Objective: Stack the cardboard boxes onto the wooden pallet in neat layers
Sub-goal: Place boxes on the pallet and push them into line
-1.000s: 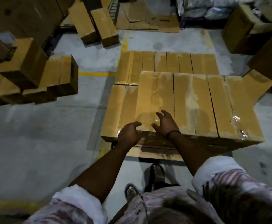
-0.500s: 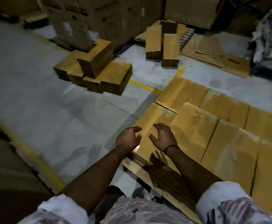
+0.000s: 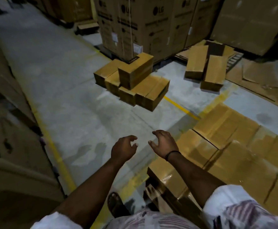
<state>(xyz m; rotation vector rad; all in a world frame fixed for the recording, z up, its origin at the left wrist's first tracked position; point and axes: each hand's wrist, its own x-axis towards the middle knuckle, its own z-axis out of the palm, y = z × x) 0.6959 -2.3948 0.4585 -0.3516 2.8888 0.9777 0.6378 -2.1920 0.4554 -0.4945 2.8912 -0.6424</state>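
Head view: left hand (image 3: 124,150) and right hand (image 3: 164,144) hover empty, each grip loosely curled, just left of the stacked boxes (image 3: 234,146) on the wooden pallet (image 3: 178,203). Fetching step, I judge: next, walk to the loose boxes (image 3: 135,80) far ahead and lift one.

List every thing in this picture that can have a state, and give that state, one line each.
Left hand: empty, fingers loosely curled, touching nothing.
Right hand: empty, fingers loosely spread, touching nothing.
Stacked brown cardboard boxes: closed, laid side by side in layers.
Loose pile of brown cardboard boxes: closed, jumbled, not on the stack.
Two long brown cardboard boxes: closed, apart from the pile.
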